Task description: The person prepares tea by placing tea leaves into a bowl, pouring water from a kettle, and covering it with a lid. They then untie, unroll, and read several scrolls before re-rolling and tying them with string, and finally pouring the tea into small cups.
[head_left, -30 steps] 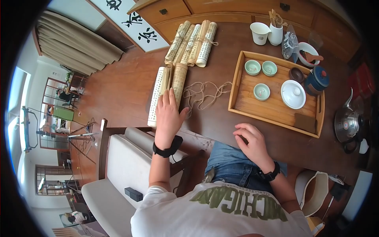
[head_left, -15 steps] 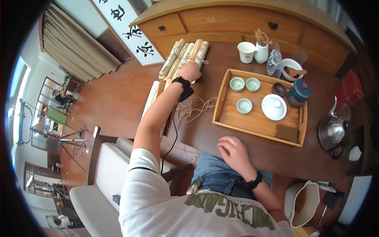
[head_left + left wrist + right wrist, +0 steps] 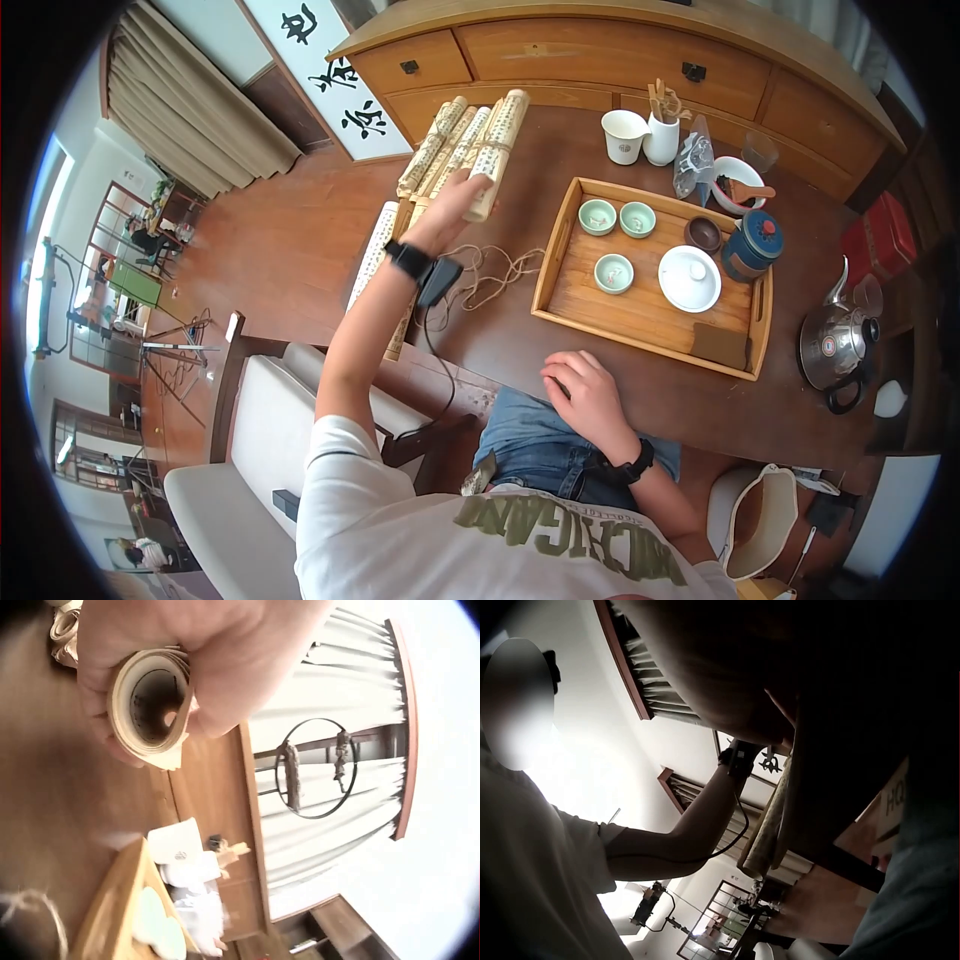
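Note:
My left hand point(image 3: 450, 212) grips the near end of a rolled paper scroll point(image 3: 497, 150) covered in dark script, at the right side of a row of similar scrolls point(image 3: 432, 150). In the left wrist view, fingers and thumb wrap round the hollow roll point(image 3: 163, 754), its open end facing the camera. Two more rolls, one a white scroll point(image 3: 374, 255), lie closer to me, partly behind the left forearm. Loose twine point(image 3: 490, 290) lies in loops beside them. My right hand point(image 3: 592, 395) rests at the table's front edge, fingers loosely curled, holding nothing.
A wooden tray point(image 3: 640, 333) holds small green cups, a white lidded bowl point(image 3: 690, 278) and a blue canister point(image 3: 752, 246). Behind it stand a white pitcher point(image 3: 624, 137) and a utensil holder point(image 3: 661, 138). A metal kettle point(image 3: 832, 345) is at the right. A black cable hangs from the left wrist.
My left hand moved from the near rolls to the far row and now holds the rightmost scroll, its near end drawn slightly toward me. The right hand stays at the table edge.

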The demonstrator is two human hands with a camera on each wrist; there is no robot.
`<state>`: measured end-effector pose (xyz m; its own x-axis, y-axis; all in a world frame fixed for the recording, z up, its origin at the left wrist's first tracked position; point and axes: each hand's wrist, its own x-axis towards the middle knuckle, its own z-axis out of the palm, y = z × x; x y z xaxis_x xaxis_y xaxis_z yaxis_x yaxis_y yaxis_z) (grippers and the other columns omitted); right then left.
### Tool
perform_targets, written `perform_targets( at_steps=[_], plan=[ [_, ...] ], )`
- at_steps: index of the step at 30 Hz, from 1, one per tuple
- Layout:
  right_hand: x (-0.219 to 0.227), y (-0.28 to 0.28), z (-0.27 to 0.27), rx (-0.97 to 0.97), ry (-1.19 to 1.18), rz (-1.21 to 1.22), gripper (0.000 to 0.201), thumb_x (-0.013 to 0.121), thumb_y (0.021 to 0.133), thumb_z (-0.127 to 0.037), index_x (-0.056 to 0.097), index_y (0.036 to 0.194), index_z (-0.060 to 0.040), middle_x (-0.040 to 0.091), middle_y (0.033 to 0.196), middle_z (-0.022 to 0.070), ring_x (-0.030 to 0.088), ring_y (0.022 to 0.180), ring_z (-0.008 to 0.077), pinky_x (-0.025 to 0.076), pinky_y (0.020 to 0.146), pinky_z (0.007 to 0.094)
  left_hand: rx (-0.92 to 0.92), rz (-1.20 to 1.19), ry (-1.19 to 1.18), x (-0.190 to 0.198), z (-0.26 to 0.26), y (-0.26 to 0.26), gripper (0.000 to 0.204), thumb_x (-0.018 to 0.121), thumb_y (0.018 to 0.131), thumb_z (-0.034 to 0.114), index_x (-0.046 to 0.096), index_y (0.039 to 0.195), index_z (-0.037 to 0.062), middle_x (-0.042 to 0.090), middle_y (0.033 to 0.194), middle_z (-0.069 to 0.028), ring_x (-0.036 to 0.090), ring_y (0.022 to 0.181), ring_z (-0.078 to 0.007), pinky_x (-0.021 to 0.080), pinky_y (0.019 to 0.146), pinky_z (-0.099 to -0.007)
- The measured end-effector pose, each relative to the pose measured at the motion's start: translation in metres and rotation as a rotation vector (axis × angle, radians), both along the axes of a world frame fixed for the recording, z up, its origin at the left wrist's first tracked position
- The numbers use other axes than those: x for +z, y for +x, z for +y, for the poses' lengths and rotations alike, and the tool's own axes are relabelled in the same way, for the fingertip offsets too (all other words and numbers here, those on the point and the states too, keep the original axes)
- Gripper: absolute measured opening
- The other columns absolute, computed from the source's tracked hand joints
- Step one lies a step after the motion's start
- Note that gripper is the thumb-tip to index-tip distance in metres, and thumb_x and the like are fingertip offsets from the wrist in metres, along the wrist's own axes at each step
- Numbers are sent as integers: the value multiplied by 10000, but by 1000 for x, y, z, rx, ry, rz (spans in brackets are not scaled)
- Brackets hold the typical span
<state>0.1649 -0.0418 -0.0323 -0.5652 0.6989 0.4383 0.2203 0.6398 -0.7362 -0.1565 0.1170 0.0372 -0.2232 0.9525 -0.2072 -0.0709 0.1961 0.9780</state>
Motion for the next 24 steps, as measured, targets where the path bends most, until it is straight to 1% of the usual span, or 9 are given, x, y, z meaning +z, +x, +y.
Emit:
perform_targets(
  at_steps=[4,5,6,11,12,15,17,23,24],
  plan=[
    [3,0,0,28,-147,31,210,720,884,-63,690,1091,-37,695,1093,114,679,916,278,561,822,388,7,-59,130,16,-88,33,386,578,1001,101,422,1340,-1,629,986,-111,684,767,-192,574,649,-304],
    [3,-1,0,39,-225,46,245,723,889,-67,685,1129,-40,698,1104,118,686,904,272,563,820,380,43,-13,125,23,-113,48,423,557,994,97,419,1382,-1,612,990,-94,659,817,-172,558,711,-317],
    [2,-3,0,64,-349,68,424,731,920,-93,601,1320,-35,707,1135,131,705,886,229,566,821,346,64,27,148,26,-134,61,434,563,1000,92,404,1393,1,615,1002,-96,661,822,-168,560,716,-315],
    [34,-28,15,160,-678,406,737,734,960,-122,321,1562,-26,640,1283,172,674,1065,204,555,888,339,99,181,228,-1,-203,102,523,634,978,52,362,1422,1,613,1150,-121,681,852,-154,576,756,-303],
    [42,-34,20,190,-762,450,769,744,954,-112,291,1569,-26,592,1355,167,635,1157,212,535,940,339,100,234,238,1,-211,114,529,639,974,52,364,1422,-4,615,1162,-132,681,862,-160,573,755,-307],
    [47,-56,31,243,-810,604,766,748,954,-108,285,1557,-14,579,1371,141,613,1189,203,519,981,340,14,325,191,-15,-227,126,596,676,951,35,353,1451,11,583,1239,-138,670,974,-155,563,803,-298],
    [47,-60,37,237,-812,577,688,746,958,-102,356,1516,-5,603,1336,111,606,1193,178,514,999,336,-39,628,379,-21,-226,128,639,694,938,23,326,1460,22,586,1245,-157,686,977,-186,580,822,-328],
    [47,-60,40,226,-978,503,561,733,978,-125,470,1458,-1,645,1264,93,640,1107,136,538,945,304,-142,-606,5,-14,-210,114,649,664,989,175,256,1483,68,588,1234,-170,715,945,-276,622,827,-397],
    [46,-60,39,212,-975,471,570,731,986,-154,464,1462,10,653,1250,91,649,1058,131,548,916,304,-129,-633,2,-18,-206,113,549,617,1022,229,323,1458,72,607,1183,-156,715,886,-264,624,774,-372]
  ],
)
